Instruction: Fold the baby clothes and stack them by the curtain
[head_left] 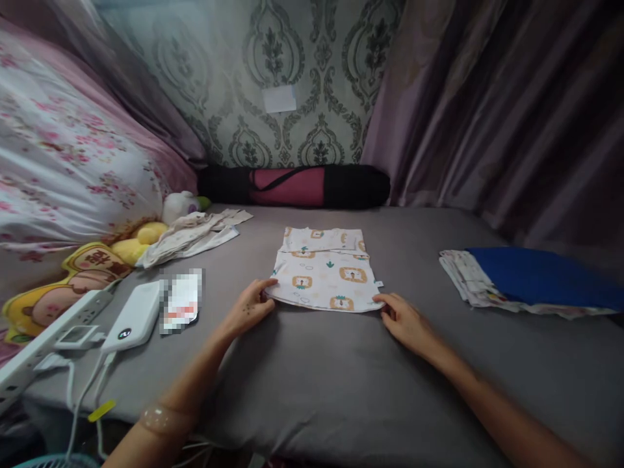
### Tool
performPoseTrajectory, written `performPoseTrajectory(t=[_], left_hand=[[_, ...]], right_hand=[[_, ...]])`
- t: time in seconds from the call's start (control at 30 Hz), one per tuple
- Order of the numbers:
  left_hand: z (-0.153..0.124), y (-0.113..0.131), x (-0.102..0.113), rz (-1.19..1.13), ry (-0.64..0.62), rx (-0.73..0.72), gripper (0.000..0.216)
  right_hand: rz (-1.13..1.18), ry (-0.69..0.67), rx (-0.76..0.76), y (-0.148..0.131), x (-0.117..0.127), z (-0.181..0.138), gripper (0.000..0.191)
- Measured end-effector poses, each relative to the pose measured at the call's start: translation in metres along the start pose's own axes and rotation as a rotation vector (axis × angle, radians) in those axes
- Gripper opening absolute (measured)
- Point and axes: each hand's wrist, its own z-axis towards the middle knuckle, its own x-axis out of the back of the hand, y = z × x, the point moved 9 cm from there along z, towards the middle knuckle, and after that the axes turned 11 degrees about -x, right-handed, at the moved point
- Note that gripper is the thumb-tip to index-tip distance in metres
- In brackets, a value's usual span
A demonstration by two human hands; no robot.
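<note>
"On the grey sheet, straight ahead of the person, what is touched?"

"One white folded cloth printed with tan lion faces, its far part doubled over. By the left hand, its near left corner is pinched between thumb and forefinger."

"And by the right hand?"

"The near right corner is touched by the forefinger's tip, with the thumb bent slightly apart below; whether cloth is gripped there cannot be told."

"How many other things are counted?"

"One long black-and-maroon fabric roll bag at the far side, one flat royal-blue piece of material on one stack of pale printed fabrics at the right, one white rectangular power bank and one long white power strip at the left. Two hands are counted in all."

"What pose is shown?"

"Both hands are stretched forward and angled inward, their backs turned up, the wrists held low over the sheet."
</note>
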Motion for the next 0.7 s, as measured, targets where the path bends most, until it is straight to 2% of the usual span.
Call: performPoseTrajectory(t=[0.1, 0.2, 0.33, 0.5, 0.6, 0.7], left_hand=[[-0.001, 0.012, 0.001, 0.143, 0.049, -0.238, 0.046], [-0.001, 0.016, 0.002, 0.283, 0.055, -0.356, 0.034], [0.000, 0.027, 0.013, 0.380, -0.001, -0.433, 0.032], [-0.003, 0.046, 0.025, 0.356, -0.125, -0.514, 0.033], [-0.014, 0.054, 0.021, 0.258, -0.237, -0.530, 0.033], [-0.034, 0.061, 0.016, 0.175, -0.334, -0.509, 0.032]], right_hand=[[-0.147, 0.093, 0.131, -0.014, 0.011, -0.003, 0.029], [-0.245, 0.160, 0.294, -0.028, 0.022, -0.007, 0.028], [-0.240, 0.096, 0.442, -0.033, 0.032, -0.007, 0.031], [-0.238, 0.002, 0.434, -0.031, 0.055, -0.004, 0.033], [-0.285, -0.034, 0.463, -0.037, 0.065, -0.017, 0.034], [-0.328, -0.069, 0.503, -0.045, 0.066, -0.043, 0.039]])
